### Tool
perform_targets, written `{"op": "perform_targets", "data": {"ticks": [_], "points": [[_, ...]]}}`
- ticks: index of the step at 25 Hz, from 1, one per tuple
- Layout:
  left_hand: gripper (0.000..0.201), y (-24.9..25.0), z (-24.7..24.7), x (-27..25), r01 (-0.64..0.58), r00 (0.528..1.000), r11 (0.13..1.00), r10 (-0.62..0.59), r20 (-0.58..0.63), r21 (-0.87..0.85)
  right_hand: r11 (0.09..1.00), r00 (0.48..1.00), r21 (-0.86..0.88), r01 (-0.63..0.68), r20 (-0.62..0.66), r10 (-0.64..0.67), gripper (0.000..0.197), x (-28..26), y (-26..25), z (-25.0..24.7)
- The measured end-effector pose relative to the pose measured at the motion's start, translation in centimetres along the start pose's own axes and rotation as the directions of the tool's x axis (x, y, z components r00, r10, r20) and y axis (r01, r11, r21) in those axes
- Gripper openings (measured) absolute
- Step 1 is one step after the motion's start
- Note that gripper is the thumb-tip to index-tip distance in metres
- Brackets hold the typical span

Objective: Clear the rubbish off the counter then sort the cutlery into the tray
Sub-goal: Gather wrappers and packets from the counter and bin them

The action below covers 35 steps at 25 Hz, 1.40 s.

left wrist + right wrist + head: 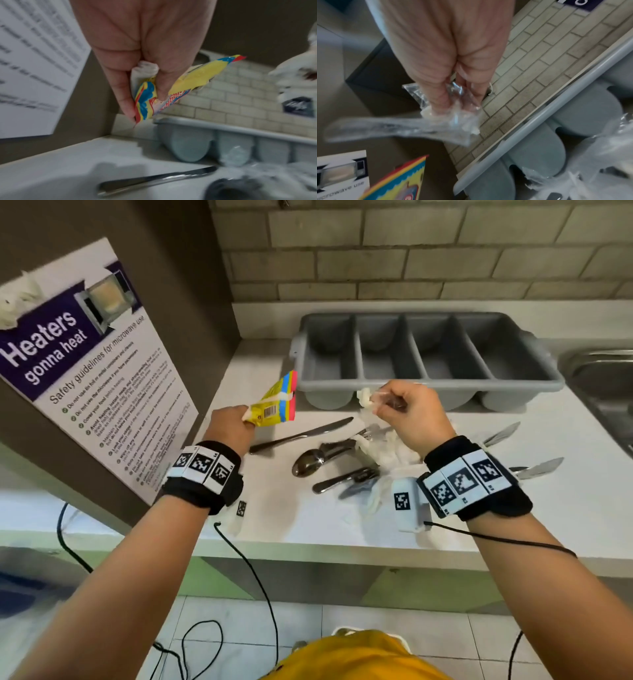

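The left hand (pixel 228 424) pinched a crumpled yellow, blue and red wrapper (pixel 276 402) left of the grey tray (pixel 428 385). The right hand (pixel 412 416) clutched crinkled clear plastic (pixel 457 115) before it.

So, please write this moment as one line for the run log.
phase: clearing rubbish | left hand: grips snack wrapper | right hand: grips clear plastic wrap | tray: empty | cutlery: on counter

Both forearms are bare. Each wrist wears a black fabric band (pixel 202 481) carrying white blocks printed with black square markers — a thin black cable (pixel 496 537) trails from the right one. A yellow garment (pixel 359 659) shows below.
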<state>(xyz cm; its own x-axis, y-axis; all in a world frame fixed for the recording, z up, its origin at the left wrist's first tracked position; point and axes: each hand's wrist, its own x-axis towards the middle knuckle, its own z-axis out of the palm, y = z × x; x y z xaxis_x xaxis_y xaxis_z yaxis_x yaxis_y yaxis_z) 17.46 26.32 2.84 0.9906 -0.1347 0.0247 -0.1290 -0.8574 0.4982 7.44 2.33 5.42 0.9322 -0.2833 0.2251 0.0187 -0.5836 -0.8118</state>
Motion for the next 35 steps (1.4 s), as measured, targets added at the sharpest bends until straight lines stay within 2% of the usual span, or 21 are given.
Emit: {"op": "perform_targets", "data": {"ticks": [5,8,11,13,16,18,20,23,27,31,35], "points": [[0.031,6.8,2.2,-8.7,-0.170,0.985,0.967,0.165,-0.044,-0.191,0.985,0.998,0.170,-0.007,-0.053,0.016,0.024,-5.7,2.0,-4.2],[0.023,8.9,4.9,-14.5,-0.193,0.981,0.946,0.188,-0.043,-0.262,0.966,0.998,0.259,0.005,-0.065,0.012,0.033,-9.9,5.0,-6.0],[0.025,9.4,7.8,-19.3,-0.233,0.968,0.899,0.251,-0.001,-0.371,0.964,0.997,0.264,0.029,-0.080,-0.008,0.032,-14.2,7.9,-6.8],[0.027,8.7,10.3,-22.3,-0.223,0.961,0.885,0.270,0.060,-0.409,0.971,0.998,0.237,0.026,-0.069,-0.010,0.029,-17.4,9.8,-6.6],[0.033,7.0,13.6,-26.1,-0.127,0.951,0.884,0.237,0.199,-0.449,0.982,0.999,0.188,-0.031,-0.027,0.037,0.026,-21.8,13.0,-5.4],[0.036,5.4,15.7,-27.9,-0.097,0.937,0.910,0.220,0.272,-0.402,0.989,0.997,0.127,-0.080,0.000,0.081,0.025,-24.3,14.9,-4.0],[0.034,3.3,18.3,-29.2,-0.027,0.924,0.951,0.141,0.356,-0.307,0.983,0.984,0.066,-0.172,0.067,0.167,0.025,-26.8,17.0,-1.8],[0.033,-0.7,23.2,-30.6,0.139,0.861,0.975,-0.032,0.507,-0.175,0.944,0.935,0.001,-0.329,0.141,0.326,0.027,-30.2,21.2,2.9],[0.037,-6.8,31.1,-31.1,0.250,0.769,0.968,-0.187,0.612,-0.019,0.868,0.848,-0.017,-0.495,0.210,0.488,0.026,-32.8,28.7,9.4],[0.039,-12.9,41.4,-30.4,0.246,0.676,0.964,-0.247,0.694,0.104,0.796,0.752,-0.135,-0.590,0.265,0.603,0.021,-34.6,38.9,16.2],[0.045,-17.3,51.0,-29.9,0.252,0.661,0.952,-0.301,0.687,0.174,0.748,0.672,-0.233,-0.622,0.333,0.662,0.024,-36.2,47.9,22.0]]}}
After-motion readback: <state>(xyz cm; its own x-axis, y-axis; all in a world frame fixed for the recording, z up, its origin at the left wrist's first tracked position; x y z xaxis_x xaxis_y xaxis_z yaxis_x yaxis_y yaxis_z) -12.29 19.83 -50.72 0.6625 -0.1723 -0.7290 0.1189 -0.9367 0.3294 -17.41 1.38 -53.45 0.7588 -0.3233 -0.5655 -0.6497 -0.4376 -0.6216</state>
